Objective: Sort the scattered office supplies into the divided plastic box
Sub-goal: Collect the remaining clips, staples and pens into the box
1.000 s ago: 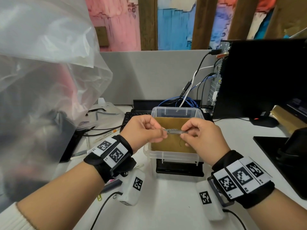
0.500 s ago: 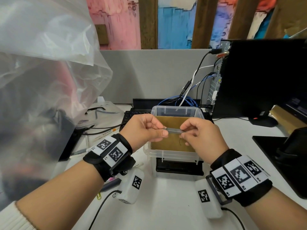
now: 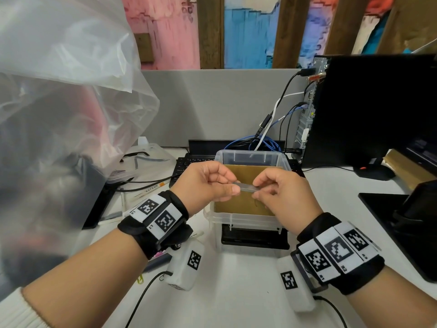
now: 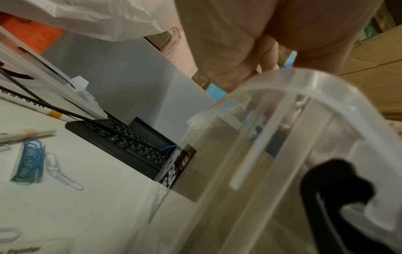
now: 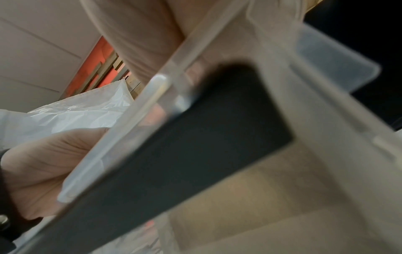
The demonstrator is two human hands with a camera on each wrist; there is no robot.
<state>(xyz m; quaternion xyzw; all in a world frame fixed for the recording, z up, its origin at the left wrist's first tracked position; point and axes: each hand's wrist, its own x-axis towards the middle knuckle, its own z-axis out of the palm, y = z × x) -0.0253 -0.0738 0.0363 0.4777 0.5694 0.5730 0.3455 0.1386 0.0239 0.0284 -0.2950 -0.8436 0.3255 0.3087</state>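
Observation:
A short grey metal strip [image 3: 246, 187], which looks like a bar of staples, hangs level above the clear plastic box [image 3: 243, 220]. My left hand [image 3: 233, 189] pinches its left end and my right hand [image 3: 259, 185] pinches its right end. A brown cardboard divider [image 3: 250, 170] stands inside the box. In the left wrist view the box wall [image 4: 272, 130] fills the right side, with my left hand [image 4: 239, 51] above it. The right wrist view is blurred: the box rim [image 5: 121, 137] crosses below my right hand [image 5: 139, 34].
Blue paper clips [image 4: 28, 165], white paper clips [image 4: 63, 173] and markers [image 3: 151, 188] lie on the white desk left of the box. A black keyboard [image 4: 121, 139] sits behind it. A big plastic bag [image 3: 66, 102] fills the left; a computer tower [image 3: 369, 110] stands on the right.
My hands have drawn slightly closer together, so less of the strip shows between them. Both still hold it over the box.

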